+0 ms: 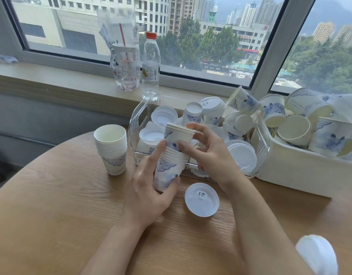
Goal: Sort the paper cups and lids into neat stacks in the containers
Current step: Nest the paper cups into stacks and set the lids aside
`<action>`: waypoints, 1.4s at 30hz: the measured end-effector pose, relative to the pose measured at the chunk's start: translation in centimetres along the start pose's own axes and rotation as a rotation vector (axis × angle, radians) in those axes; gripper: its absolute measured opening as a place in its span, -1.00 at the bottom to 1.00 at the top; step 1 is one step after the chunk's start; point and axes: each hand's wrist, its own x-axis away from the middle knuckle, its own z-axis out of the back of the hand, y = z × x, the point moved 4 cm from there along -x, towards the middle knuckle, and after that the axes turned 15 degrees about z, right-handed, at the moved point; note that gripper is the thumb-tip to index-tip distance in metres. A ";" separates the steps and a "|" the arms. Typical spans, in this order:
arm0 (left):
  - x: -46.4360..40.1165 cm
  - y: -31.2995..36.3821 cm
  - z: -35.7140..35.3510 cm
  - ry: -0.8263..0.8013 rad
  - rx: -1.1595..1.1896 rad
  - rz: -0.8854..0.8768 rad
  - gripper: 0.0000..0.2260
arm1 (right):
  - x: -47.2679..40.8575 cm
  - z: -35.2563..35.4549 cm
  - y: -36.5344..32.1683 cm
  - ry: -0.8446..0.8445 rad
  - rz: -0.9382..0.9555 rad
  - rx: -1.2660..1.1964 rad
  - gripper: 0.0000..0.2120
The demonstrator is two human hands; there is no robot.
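From the head camera we look down on a round wooden table set against a window sill. Our left hand is wrapped around the lower part of a nested stack of paper cups, thumb on the near side and fingers reaching up its left side, so it is clamped on the stack, which tilts slightly away from us above the table. Our right hand pinches the top cup between thumb and fingers; that cup sits partly inside the stack, its rim well above the rims below. To the left a second stack of cups stands upright on the table, apart from both hands. A single white lid lies flat on the table just beside our right wrist. Behind the hands a clear plastic container holds loose lids and several cups lying at different angles. Touching its right side, a white bin is heaped with unstacked cups, some on their sides. At the lower right edge we see a blurred white round thing, and we cannot tell what it is. On the sill stand a clear water bottle with a red cap and, just beside it, a plastic cup in a bag with a red straw.
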 end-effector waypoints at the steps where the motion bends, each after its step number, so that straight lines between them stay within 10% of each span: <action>1: 0.0 0.0 0.0 0.004 -0.001 -0.002 -0.19 | 0.0 0.0 0.1 -0.003 -0.007 0.000 -0.55; 29: 0.1 -0.7 -0.4 -0.012 0.007 0.035 -0.14 | 0.4 0.4 1.1 -0.141 -0.153 0.019 -0.64; 35: -0.1 -0.7 -0.1 0.025 -0.010 0.063 -0.13 | -2.1 2.3 -0.2 0.081 0.164 0.582 -0.53; 42: 0.0 -0.8 -0.1 0.036 0.007 0.057 -0.13 | -8.9 2.6 0.4 -0.027 0.149 0.979 -0.44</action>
